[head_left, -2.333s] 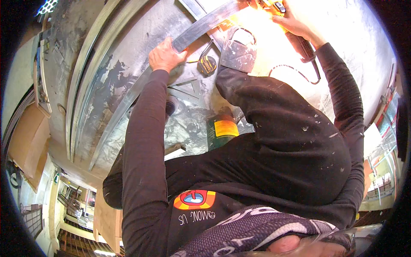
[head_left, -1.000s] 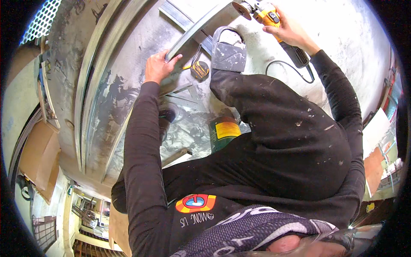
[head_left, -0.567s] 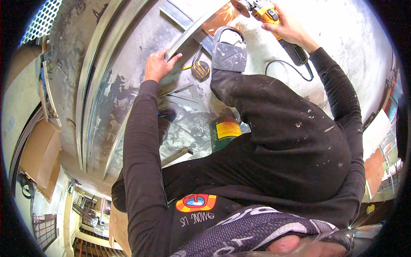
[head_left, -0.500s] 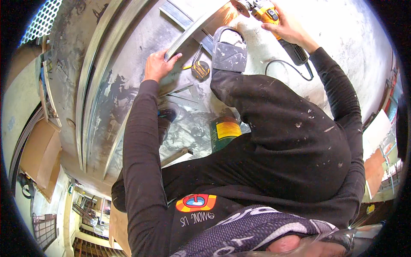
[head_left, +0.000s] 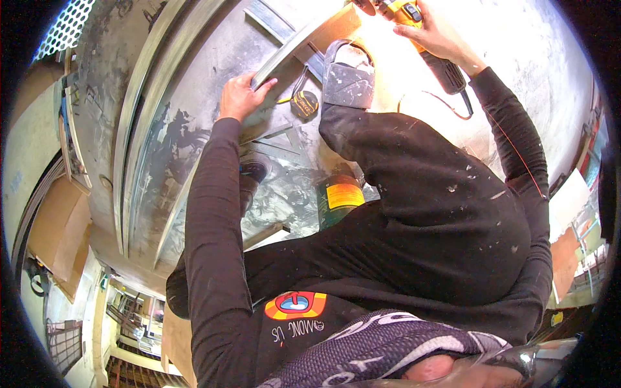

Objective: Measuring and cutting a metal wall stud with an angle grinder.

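My left hand is closed round the near end of a grey metal bar, which slants away to the upper right. In my right hand is a yellow and black angle grinder, its disc at the top edge by the bar's far end. An orange-white glare spreads around the disc and over the floor. A thin orange spark streak crosses my right sleeve. A yellow and black tape measure lies on the floor beside my left hand, its tape slightly out.
My grey paint-spotted shoe stands just below the bar. Long metal bars run along the left. A metal set square and a green container with a yellow label are near my legs. The grinder's cord curls on the floor.
The orange glare at the disc has grown much brighter and wider, and a spark streak now shows over my right sleeve. The grinder has shifted slightly upward; my left hand stays on the bar.
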`<state>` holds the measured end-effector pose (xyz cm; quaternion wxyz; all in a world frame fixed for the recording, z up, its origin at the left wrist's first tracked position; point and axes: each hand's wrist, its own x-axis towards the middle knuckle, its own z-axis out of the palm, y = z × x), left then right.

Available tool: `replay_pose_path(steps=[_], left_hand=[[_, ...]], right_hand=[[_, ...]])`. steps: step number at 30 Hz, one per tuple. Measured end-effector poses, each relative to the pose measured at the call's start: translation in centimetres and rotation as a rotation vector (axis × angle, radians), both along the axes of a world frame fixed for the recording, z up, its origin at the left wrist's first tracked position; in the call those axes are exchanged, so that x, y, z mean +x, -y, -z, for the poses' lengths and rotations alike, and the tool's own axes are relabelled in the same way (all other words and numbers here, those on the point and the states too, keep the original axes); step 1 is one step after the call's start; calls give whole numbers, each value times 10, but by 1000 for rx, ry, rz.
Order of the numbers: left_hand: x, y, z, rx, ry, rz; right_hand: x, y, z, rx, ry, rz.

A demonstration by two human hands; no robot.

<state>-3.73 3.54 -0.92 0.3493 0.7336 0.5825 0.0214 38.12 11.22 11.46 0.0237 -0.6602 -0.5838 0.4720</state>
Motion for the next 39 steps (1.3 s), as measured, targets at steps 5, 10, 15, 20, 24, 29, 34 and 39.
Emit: replay_pose_path(steps=[5, 10, 15, 20, 24, 29, 34, 39], left_hand=[[1, 2, 2, 42, 5, 5], [1, 8, 7, 44, -18, -8], [1, 16, 18, 76, -54, -23], [8, 18, 6, 115, -40, -25], [9, 18, 2, 166, -4, -43], [10, 18, 3, 112, -25, -52], [5, 21, 14, 187, -32, -38], [8, 19, 12, 178, -17, -31]], right_hand=[[3, 1, 10, 119, 99, -67], [-7, 0, -10, -2, -38, -22], [13, 7, 8, 53, 157, -33], [5, 4, -11, -25, 38, 12], [12, 7, -1, 17, 115, -5], [16, 9, 7, 23, 110, -23], [14, 6, 8, 49, 147, -73], [11, 1, 0, 39, 69, -86]])
